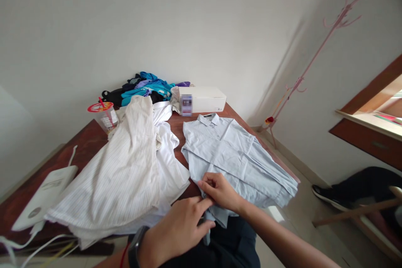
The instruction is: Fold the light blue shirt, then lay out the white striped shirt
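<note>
The light blue shirt (232, 150) lies spread on the worktop (174, 123), just on the near side of the white box (204, 98). At its near left corner, the two hands are close together and touching. The right hand (220, 190) has its fingers bent and closed on the shirt's edge. The left hand (180, 226) has thumb and forefinger a little apart, with blue cloth between them; whether it grips firmly, one cannot tell. The collar points to the white box, and the long axis runs from there toward the person, the hem slanting rightward. Left and nearer than the white box lies a striped shirt (125, 171); beyond this, farther left, stand a plastic cup (105, 117) and a white power bank (45, 197).
</note>
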Demonstrator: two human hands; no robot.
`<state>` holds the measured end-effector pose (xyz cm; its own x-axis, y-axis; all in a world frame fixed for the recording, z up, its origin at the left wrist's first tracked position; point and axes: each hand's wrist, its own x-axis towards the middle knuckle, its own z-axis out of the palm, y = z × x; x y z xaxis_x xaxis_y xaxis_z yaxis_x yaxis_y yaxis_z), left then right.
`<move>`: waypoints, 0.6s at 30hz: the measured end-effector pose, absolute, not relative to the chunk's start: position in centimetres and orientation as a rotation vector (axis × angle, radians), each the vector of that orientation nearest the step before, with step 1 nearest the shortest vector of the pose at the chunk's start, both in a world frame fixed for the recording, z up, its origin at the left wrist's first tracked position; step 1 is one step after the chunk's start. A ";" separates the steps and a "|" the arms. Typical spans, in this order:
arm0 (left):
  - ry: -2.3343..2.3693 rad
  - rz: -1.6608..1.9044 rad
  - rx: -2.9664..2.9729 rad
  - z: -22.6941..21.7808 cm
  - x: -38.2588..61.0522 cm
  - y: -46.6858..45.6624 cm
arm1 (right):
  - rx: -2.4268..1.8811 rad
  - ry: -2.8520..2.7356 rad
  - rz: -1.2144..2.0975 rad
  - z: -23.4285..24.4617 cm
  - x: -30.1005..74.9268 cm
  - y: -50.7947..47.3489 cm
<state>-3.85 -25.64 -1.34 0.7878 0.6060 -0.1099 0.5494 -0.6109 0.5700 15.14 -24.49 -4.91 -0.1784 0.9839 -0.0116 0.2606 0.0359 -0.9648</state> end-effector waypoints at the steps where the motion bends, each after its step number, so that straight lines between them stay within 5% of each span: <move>1: 0.869 0.163 2.374 -1.8 -3.6 -26.0 | -1.297 -1.547 1.211 -4.9 15.1 -24.6; 13: 0.932 0.186 2.575 -3.5 -1.7 -28.0 | -1.299 -1.487 1.424 -5.5 15.8 -25.4; 18: 0.949 0.142 2.479 -2.5 -1.7 -28.4 | -1.328 -1.507 1.223 -5.5 15.6 -25.6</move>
